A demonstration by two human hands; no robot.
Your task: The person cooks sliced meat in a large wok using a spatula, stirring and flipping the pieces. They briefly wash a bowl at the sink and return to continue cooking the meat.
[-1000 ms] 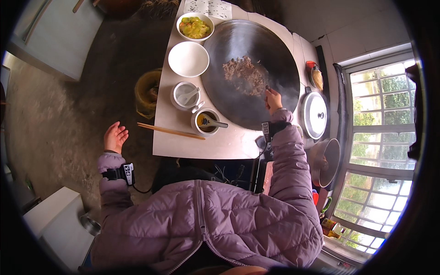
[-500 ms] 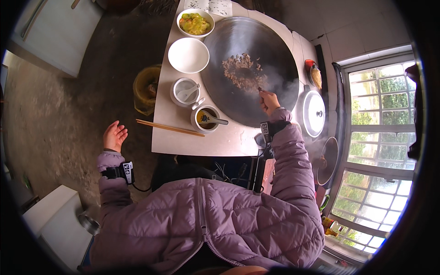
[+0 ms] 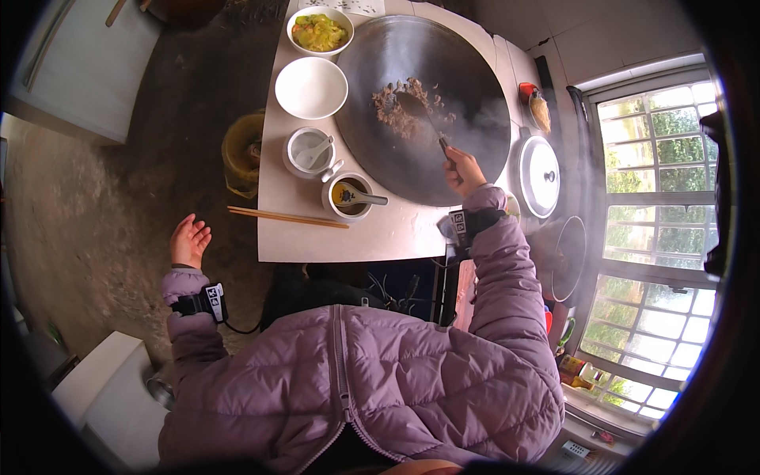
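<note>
My right hand (image 3: 463, 170) is closed round the dark handle of a spatula (image 3: 435, 127). Its blade lies among browned chopped meat (image 3: 393, 109) in a large dark wok (image 3: 475, 87), from which steam rises. My left hand (image 3: 190, 241) hangs out over the floor, left of the counter, fingers apart and holding nothing. Nearest to it, a pair of wooden chopsticks (image 3: 286, 217) lies across the counter's left edge. Beside the wok stand a jar of yellowish liquid with a patterned spoon (image 3: 360, 197) and a white pot with a white spoon (image 3: 319, 150).
An empty white bowl (image 3: 310, 89) and a bowl of sliced green vegetables (image 3: 320, 32) line the wok's left side. A lidded pot (image 3: 539, 177) stands right of it, near a bagged item (image 3: 540, 110). A lined bin (image 3: 242, 155) is on the floor by the counter (image 3: 317, 246).
The spatula's handle now shows plainly, with its blade in the meat. The view has shifted slightly. My left hand stays empty off the counter's left side.
</note>
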